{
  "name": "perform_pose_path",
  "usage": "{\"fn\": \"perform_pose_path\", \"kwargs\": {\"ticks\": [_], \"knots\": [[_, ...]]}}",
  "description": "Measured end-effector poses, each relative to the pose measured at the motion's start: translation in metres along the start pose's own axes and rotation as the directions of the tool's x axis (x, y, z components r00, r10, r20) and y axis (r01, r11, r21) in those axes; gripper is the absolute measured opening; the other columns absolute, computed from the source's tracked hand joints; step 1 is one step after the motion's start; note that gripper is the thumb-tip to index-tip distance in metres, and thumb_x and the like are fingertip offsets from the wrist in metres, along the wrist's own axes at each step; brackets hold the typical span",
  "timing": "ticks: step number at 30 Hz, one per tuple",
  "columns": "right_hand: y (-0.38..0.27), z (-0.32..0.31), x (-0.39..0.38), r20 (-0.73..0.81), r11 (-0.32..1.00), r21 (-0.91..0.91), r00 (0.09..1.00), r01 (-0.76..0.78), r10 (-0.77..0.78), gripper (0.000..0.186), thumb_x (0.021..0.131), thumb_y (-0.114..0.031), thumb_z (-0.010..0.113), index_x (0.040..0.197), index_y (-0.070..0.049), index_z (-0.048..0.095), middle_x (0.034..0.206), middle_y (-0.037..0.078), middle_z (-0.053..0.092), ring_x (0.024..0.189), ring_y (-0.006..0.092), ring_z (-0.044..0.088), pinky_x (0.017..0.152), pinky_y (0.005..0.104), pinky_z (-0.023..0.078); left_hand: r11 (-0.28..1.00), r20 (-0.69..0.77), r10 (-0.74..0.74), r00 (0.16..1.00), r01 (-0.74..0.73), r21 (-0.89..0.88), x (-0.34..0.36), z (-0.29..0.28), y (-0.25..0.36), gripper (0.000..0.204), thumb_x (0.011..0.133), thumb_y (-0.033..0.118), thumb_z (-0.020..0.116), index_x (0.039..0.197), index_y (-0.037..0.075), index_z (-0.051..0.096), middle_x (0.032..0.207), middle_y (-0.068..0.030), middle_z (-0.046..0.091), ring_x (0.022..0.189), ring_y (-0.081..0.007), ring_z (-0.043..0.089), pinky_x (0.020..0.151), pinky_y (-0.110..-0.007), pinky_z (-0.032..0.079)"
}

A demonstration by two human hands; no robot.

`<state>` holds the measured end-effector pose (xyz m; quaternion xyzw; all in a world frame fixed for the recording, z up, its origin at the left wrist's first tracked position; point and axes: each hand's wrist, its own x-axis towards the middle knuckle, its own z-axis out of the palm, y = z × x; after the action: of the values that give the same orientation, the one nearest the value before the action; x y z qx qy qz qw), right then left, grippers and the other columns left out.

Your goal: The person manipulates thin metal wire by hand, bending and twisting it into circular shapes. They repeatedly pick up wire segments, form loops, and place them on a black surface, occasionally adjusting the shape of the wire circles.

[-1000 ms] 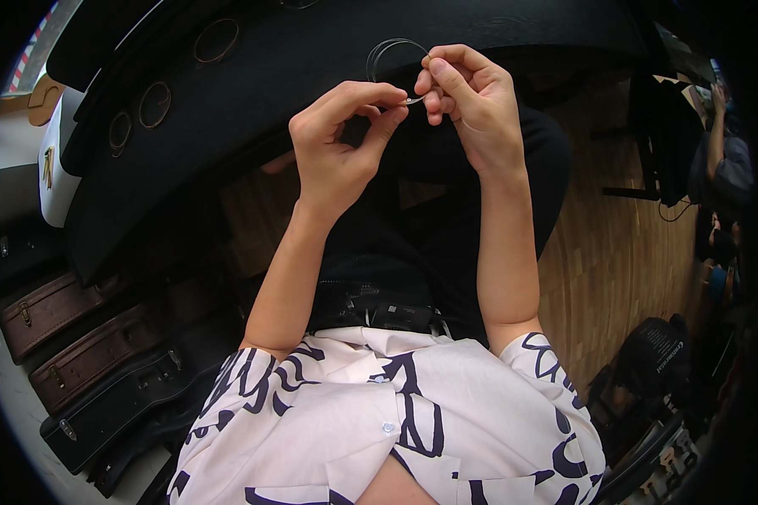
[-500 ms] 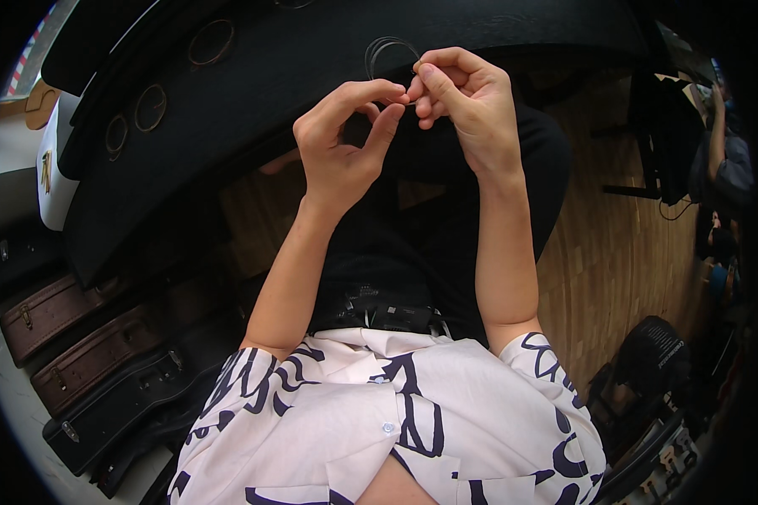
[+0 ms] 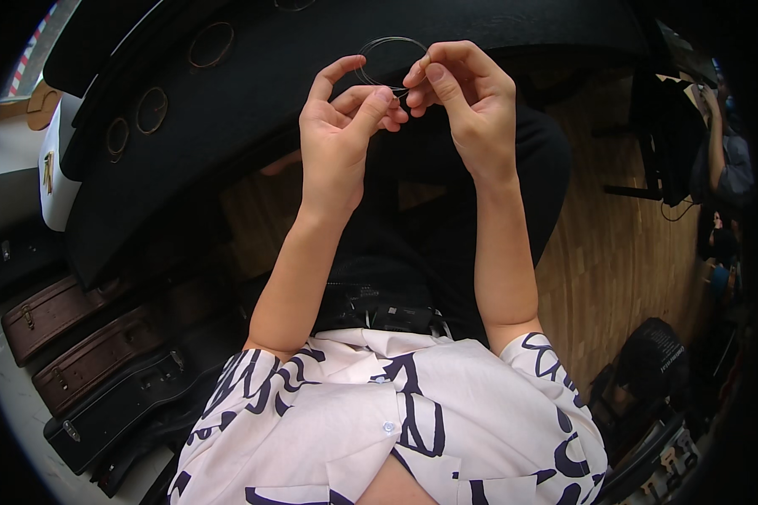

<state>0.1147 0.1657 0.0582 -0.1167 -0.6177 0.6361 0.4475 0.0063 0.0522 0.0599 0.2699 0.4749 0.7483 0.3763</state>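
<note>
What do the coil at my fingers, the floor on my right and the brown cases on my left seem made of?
Coil: probably metal wire, thin and faintly shiny. Floor: wood or wood-look boards, satin, going by the plank seams and tan colour. Brown cases: possibly leather or imitation leather, given their soft sheen; I can't tell which.

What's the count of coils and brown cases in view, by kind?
Held coil: 1
Table coils: 4, one cut off by the picture's top edge
Brown cases: 2
Total: 7
</note>
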Motion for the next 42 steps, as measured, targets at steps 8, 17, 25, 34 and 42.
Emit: {"fn": "perform_pose_path", "kwargs": {"ticks": [8, 17, 25, 34, 42], "knots": [[-0.001, -0.001, 0.0, -0.005, 0.999, 0.017, 1.0, -0.029, 0.029, 0.008, 0.096, -0.003, 0.06, 0.1, 0.002, 0.065, 0.082, 0.01, 0.07, 0.068, 0.0131, 0.068, 0.062, 0.0241, 0.059, 0.999, 0.031, -0.013, 0.999, 0.015, -0.048, 0.0, 0.001, 0.004, 0.023, 0.091, 0.003, 0.068, 0.112, -0.005, 0.062, 0.091, -0.0111, 0.071, 0.079, -0.0153, 0.068, 0.072, -0.026, 0.055], [-0.005, -0.001, 0.0, 0.038, 0.983, 0.1, 0.987, -0.157, 0.154, 0.009, 0.096, -0.004, 0.06, 0.099, 0.003, 0.065, 0.08, 0.009, 0.069, 0.065, 0.0126, 0.067, 0.061, 0.024, 0.058, 0.963, 0.074, 0.18, 0.981, -0.191, 0.192, 0.007, -0.005, -0.003, 0.01, 0.09, 0.004, 0.07, 0.099, -0.001, 0.069, 0.087, -0.0066, 0.07, 0.079, -0.0123, 0.067, 0.067, -0.024, 0.053], [-0.006, -0.007, -0.001, 0.115, 0.941, 0.229, 0.967, -0.249, 0.228, 0.01, 0.098, -0.006, 0.058, 0.098, 0.002, 0.064, 0.076, 0.007, 0.065, 0.061, 0.0092, 0.061, 0.055, 0.0214, 0.053, 0.991, 0.206, 0.105, 0.973, -0.12, 0.066, 0.008, -0.008, -0.006, 0.01, 0.091, 0.004, 0.07, 0.098, -0.002, 0.068, 0.084, -0.0063, 0.069, 0.076, -0.0121, 0.066, 0.066, -0.024, 0.052], [0.002, -0.014, -0.002, 0.356, 0.67, 0.549, 0.865, -0.5, 0.353, 0.013, 0.099, -0.01, 0.059, 0.102, 0.002, 0.063, 0.077, 0.005, 0.064, 0.061, 0.0061, 0.06, 0.054, 0.0189, 0.051, 0.891, 0.31, 0.349, 0.884, -0.416, 0.182, 0.004, -0.002, -0.008, 0.009, 0.091, 0.003, 0.07, 0.095, -0.003, 0.066, 0.084, -0.0037, 0.065, 0.075, -0.0109, 0.064, 0.066, -0.024, 0.053], [0.0, -0.01, -0.001, 0.214, 0.821, 0.436, 0.929, -0.368, 0.302, 0.01, 0.098, -0.009, 0.058, 0.101, 0.0, 0.062, 0.08, 0.006, 0.065, 0.066, 0.0083, 0.061, 0.06, 0.0207, 0.052, 0.987, 0.189, -0.037, 0.981, 0.066, -0.147, 0.002, -0.002, -0.014, 0.02, 0.099, 0.022, 0.064, 0.088, 0.005, 0.061, 0.078, -0.001, 0.059, 0.066, -0.0085, 0.054, 0.057, -0.022, 0.041]]}}
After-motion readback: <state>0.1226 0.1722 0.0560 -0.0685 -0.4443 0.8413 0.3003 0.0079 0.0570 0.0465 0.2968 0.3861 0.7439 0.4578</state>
